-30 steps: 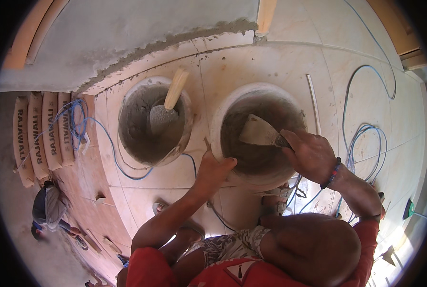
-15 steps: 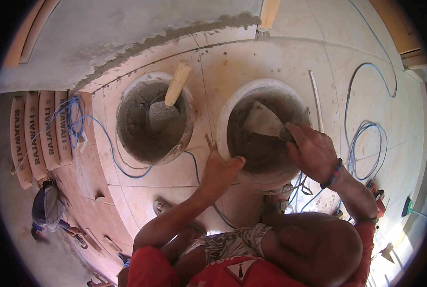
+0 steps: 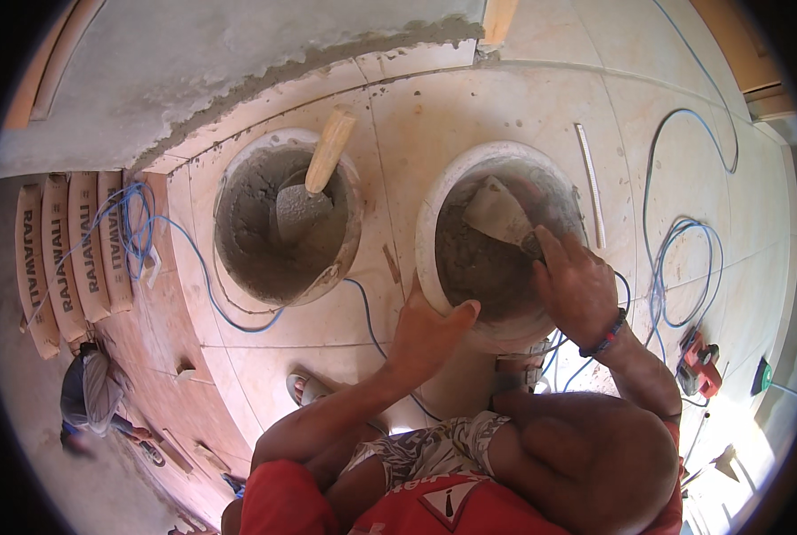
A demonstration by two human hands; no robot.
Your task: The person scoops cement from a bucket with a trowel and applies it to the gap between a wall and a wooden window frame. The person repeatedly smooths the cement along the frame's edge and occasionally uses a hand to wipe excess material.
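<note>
My left hand [image 3: 429, 334] is closed on the near left rim of the right-hand bucket [image 3: 426, 223], with the thumb over the edge. In my right hand [image 3: 581, 290] is the handle of a putty knife [image 3: 495, 212]. Its wide flat blade lies inside the bucket, above wet grey mortar [image 3: 470, 267] that coats the wall and bottom. To the left stands a second bucket [image 3: 355, 223], also with grey mortar in it. A trowel with a thick wooden handle [image 3: 331, 152] leans in that bucket, its blade smeared with mortar.
Blue cable [image 3: 238, 325] runs over the tiles, with more coiled cable [image 3: 684, 234] at right. Near it lies a red power tool [image 3: 700, 366]. Brown sacks [image 3: 64, 254] line the left side, where another person [image 3: 93, 388] works low down. A thin white strip [image 3: 589, 187] lies beyond the bucket.
The right-hand bucket has shifted slightly right, my left hand moving with it. The putty knife's blade has moved a little right and up. The red power tool has come out from behind my right arm.
</note>
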